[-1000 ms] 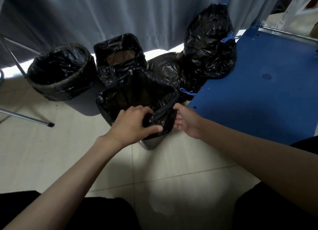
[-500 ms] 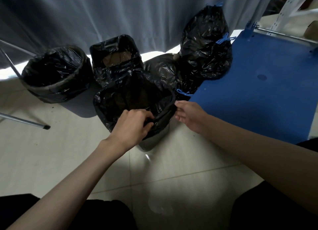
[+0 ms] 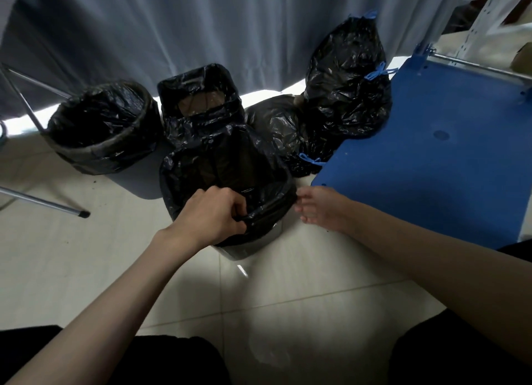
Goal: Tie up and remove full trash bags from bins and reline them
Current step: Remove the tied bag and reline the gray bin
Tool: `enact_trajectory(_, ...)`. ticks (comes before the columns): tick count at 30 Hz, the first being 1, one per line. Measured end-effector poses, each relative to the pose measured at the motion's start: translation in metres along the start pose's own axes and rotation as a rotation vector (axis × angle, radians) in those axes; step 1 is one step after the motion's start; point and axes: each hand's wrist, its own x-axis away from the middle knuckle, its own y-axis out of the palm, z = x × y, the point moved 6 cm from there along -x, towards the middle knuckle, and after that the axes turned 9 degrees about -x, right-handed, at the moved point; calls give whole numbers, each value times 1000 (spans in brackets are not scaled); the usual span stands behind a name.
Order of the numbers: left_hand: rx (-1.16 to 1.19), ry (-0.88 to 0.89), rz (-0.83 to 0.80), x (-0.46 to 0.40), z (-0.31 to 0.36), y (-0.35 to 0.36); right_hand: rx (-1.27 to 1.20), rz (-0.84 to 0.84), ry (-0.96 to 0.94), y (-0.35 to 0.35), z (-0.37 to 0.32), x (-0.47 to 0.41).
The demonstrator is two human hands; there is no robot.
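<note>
Black plastic liner (image 3: 230,180) drapes over the nearest grey bin (image 3: 247,246) on the tiled floor (image 3: 86,269). Left hand (image 3: 213,215) pinches its near rim, grip clamped on the film; right hand (image 3: 319,209) sits just beside the rim, fingers relaxed. Beyond stand 2 lined bins (image 3: 100,131), then tied black bags (image 3: 348,88) against the grey curtain (image 3: 201,25).

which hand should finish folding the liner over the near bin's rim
Left, probably. The left hand already grips the liner at the near rim; the right hand rests open beside the bin, holding nothing.
</note>
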Motion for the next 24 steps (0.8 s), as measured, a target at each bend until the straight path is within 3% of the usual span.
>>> enact_trajectory(4,-124,-14,-95,3,-7,1,291,10,47,1,10,-1)
enact_trajectory(8,-273,-36,-38,4,-5,5,142,17,-40,7,0,0)
enact_trajectory(14,-79,117,198,-2,38,10,117,-96,-61,23,1,3)
enact_trajectory(24,-39,263,131,-1,42,11,67,-129,-171,25,-9,2)
